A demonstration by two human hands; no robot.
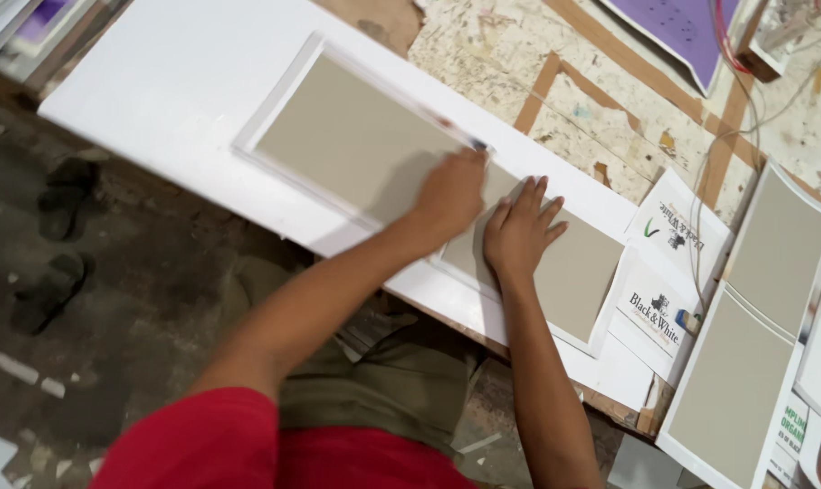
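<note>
Head view: left hand (448,195) pinches a blade, right hand (519,231) spread flat on grey board (356,136) over white sheet (175,81).

Beyond the fingertips of the right hand (519,231) the grey board (573,272) lies flat and bare. Just left of those fingers the left hand (448,195) blocks the way, pressing a thin tool (477,145). Past its knuckles, the white sheet (184,81) offers open room; printed cards (668,272) crowd the far right.
</note>
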